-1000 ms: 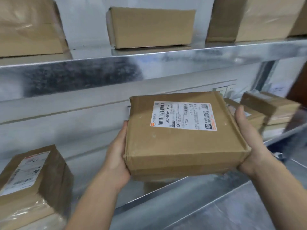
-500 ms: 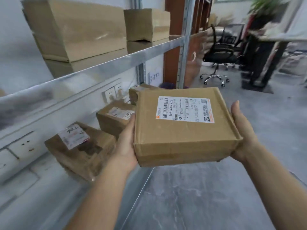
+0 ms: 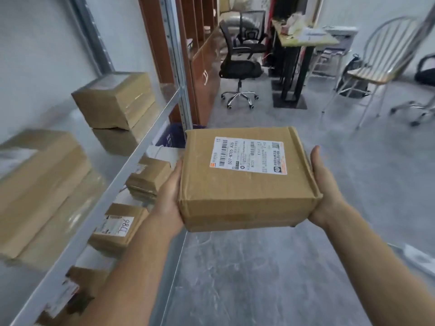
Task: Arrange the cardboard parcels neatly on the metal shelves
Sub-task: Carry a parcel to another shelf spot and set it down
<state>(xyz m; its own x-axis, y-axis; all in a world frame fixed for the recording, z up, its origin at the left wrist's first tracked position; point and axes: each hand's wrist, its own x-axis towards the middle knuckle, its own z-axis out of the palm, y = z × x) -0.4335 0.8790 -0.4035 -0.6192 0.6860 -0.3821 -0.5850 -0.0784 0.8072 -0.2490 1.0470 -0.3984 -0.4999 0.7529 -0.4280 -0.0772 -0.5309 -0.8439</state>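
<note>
Evidently mid-carry, the left hand (image 3: 170,191) and right hand (image 3: 324,184) clasp the labelled parcel (image 3: 247,184) by its sides, clear of the metal shelf (image 3: 130,161), so next comes choosing a gap there.

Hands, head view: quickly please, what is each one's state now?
Left hand: holds the brown cardboard parcel with white label, left side.
Right hand: holds that parcel, right side.

Parcels (image 3: 113,100) along shelf (image 3: 140,147), open floor (image 3: 259,267) beside.

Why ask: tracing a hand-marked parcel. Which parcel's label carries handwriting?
The small lower-shelf parcel near the left hand: handwritten digits cross its label; the held parcel's is only printed.
</note>
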